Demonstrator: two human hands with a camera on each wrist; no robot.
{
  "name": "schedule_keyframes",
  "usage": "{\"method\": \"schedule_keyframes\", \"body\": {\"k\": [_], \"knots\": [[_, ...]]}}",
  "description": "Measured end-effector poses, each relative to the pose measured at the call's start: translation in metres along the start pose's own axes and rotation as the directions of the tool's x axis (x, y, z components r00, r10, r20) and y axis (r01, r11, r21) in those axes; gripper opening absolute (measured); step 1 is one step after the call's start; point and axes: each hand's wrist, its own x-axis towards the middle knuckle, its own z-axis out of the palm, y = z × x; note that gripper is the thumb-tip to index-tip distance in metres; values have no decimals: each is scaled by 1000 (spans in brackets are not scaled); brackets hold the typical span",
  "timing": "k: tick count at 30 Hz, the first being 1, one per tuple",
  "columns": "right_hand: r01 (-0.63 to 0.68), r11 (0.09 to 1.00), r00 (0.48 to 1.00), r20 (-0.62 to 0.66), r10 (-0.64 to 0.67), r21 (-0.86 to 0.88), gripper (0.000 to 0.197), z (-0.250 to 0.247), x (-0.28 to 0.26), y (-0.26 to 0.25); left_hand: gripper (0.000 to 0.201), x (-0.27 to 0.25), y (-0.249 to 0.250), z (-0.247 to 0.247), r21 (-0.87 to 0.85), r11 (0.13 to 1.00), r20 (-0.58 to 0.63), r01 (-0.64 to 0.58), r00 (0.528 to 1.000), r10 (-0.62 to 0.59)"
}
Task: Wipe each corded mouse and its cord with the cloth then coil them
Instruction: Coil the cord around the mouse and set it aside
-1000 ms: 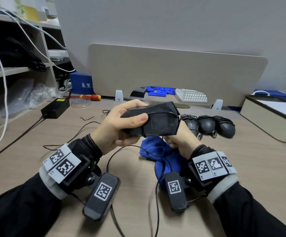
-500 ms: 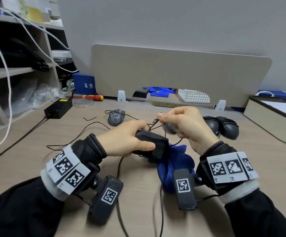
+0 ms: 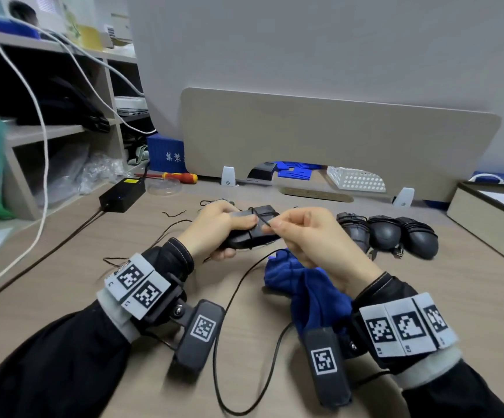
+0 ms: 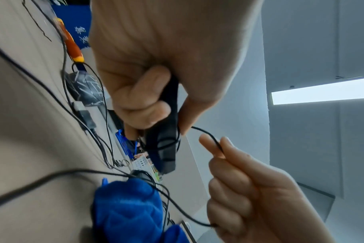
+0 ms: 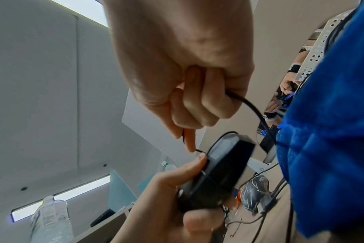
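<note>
My left hand grips a black angular mouse above the desk, thumb pressed on its top. A thin black cord loops once around the mouse body. My right hand pinches that cord between thumb and forefinger close to the mouse; the rest trails down in a loop over the desk. The blue cloth lies crumpled on the desk under my right wrist. Three black mice with cords wound round them sit in a row to the right.
Another patterned mouse with loose cord lies on the desk behind my left hand. A black power brick, a red screwdriver and shelving stand at the left. A beige divider panel closes the back; a box sits far right.
The mouse came down from being held up, then rose a little again. My right hand left the cloth, took the cord and brought it over the mouse in a first turn.
</note>
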Motion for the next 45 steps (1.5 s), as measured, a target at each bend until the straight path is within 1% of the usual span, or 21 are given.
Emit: {"method": "schedule_keyframes", "body": {"k": [3, 7, 10, 11, 12, 15, 16, 17, 19, 21, 22, 23, 24, 26, 28, 31, 34, 37, 39, 42, 45], "knots": [[-52, 997, 997, 61, 48, 65, 24, 5, -1, 4, 22, 3, -1, -8, -195, 981, 118, 18, 993, 5], [-100, 989, 987, 140, 84, 108, 27, 5, -3, 4, 49, 2, 1, -12, -364, 930, 274, 56, 960, 50], [-114, 989, 972, 215, 91, 98, 29, 3, -5, 4, 65, 2, 1, -9, -396, 917, 221, 35, 974, 59], [-118, 988, 964, 250, 91, 98, 29, 4, -5, 4, 65, 3, 0, -7, -406, 914, 188, 23, 980, 59], [-125, 987, 954, 284, 92, 101, 29, 4, -5, 5, 59, 2, 0, -6, -420, 907, 163, 14, 985, 60], [-192, 978, 921, 359, 149, 86, 29, 1, -4, 7, 23, -1, 3, -9, -485, 874, 130, -6, 988, 79], [-218, 973, 911, 372, 176, 73, 29, -1, -3, 9, 18, -2, 4, -11, -510, 860, 136, -21, 985, 105], [-238, 969, 908, 366, 202, 58, 30, -3, -3, 10, 15, -4, 6, -14, -520, 853, 150, -39, 979, 136], [-243, 970, 930, 287, 229, 13, 28, -6, -2, 12, 14, -6, 8, -17, -484, 872, 205, -73, 960, 193], [-233, 972, 957, 174, 232, -17, 26, -9, -1, 12, 15, -8, 8, -16, -421, 903, 315, -87, 919, 235], [-230, 973, 964, 129, 231, -23, 35, -10, 1, 14, 18, -9, 8, -15, -392, 916, 379, -81, 893, 242], [-231, 973, 969, 86, 232, -24, 45, -11, 1, 15, 21, -9, 7, -14, -362, 930, 438, -69, 868, 235], [-232, 972, 971, 53, 234, -27, 47, -12, 2, 16, 22, -10, 6, -14, -328, 943, 493, -53, 842, 218], [-236, 972, 972, 13, 236, -17, 32, -14, 3, 16, 21, -13, 6, -14, -221, 975, 580, -38, 798, 163], [-230, 973, 973, 6, 230, 9, 27, -17, 3, 15, 22, -16, 7, -11, -45, 997, 619, -67, 781, 80], [-210, 977, 978, 0, 210, 29, 24, -18, 2, 12, 26, -19, 9, -4, 224, 972, 560, -78, 826, -63], [-164, 985, 986, -25, 165, 51, 21, -18, 1, 8, 37, -14, 7, -1, 309, 951, 442, -12, 887, -132], [-132, 989, 991, -9, 133, 73, 22, -17, 0, 4, 31, -5, -1, 2, 282, 959, 259, 24, 961, -100], [-122, 989, 992, 20, 121, 86, 24, -12, 0, 4, 25, 1, -4, 2, 212, 977, 128, 23, 990, -51], [-113, 989, 992, 73, 106, 100, 24, -3, -1, 6, 21, 4, -5, 0, 76, 997, 36, 2, 999, -4], [-126, 982, 986, 125, 108, 144, 25, 1, -1, 7, 22, 5, -6, 0, 5, 1000, -20, 3, 1000, -3]]}}
